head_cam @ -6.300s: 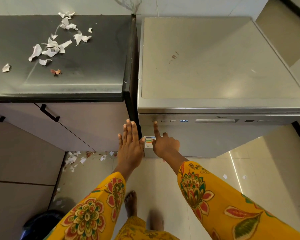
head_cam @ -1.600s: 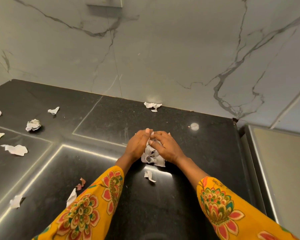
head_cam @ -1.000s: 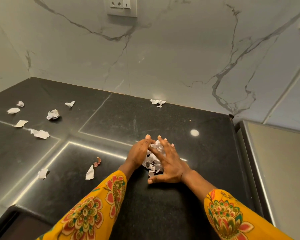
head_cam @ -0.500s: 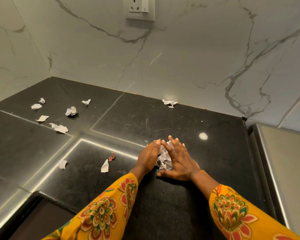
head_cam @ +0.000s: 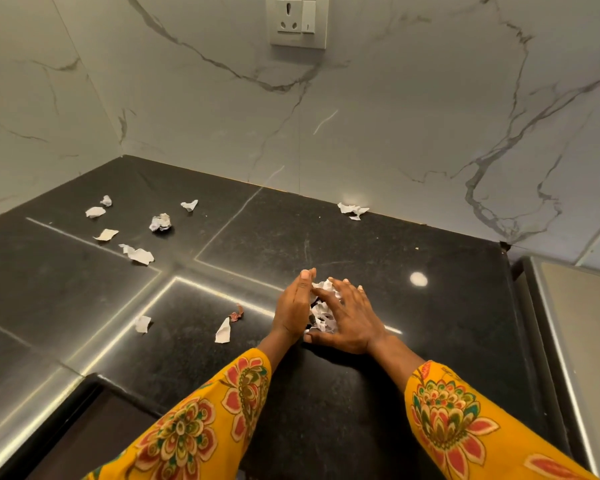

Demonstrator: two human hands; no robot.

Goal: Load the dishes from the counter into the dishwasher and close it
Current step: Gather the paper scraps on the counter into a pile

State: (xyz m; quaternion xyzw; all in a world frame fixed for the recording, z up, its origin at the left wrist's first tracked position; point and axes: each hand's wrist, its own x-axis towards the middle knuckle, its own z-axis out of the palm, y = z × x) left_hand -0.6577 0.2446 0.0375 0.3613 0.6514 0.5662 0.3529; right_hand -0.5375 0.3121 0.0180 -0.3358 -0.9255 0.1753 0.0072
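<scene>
I am seeing my left hand (head_cam: pixel 293 311) and right hand (head_cam: pixel 349 318), fingers straight, cupping a heap of torn white paper scraps (head_cam: pixel 321 311) on the glossy black stone counter (head_cam: pixel 378 258); it is looking feather-light, soft, scatter-prone; I judge scooping from beneath both sides best; no dishes are showing.

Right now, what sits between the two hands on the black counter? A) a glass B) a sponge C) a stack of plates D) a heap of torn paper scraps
D: the left hand and the right hand cup a heap of white torn paper scraps on the black counter; no dishes show anywhere on it.
</scene>
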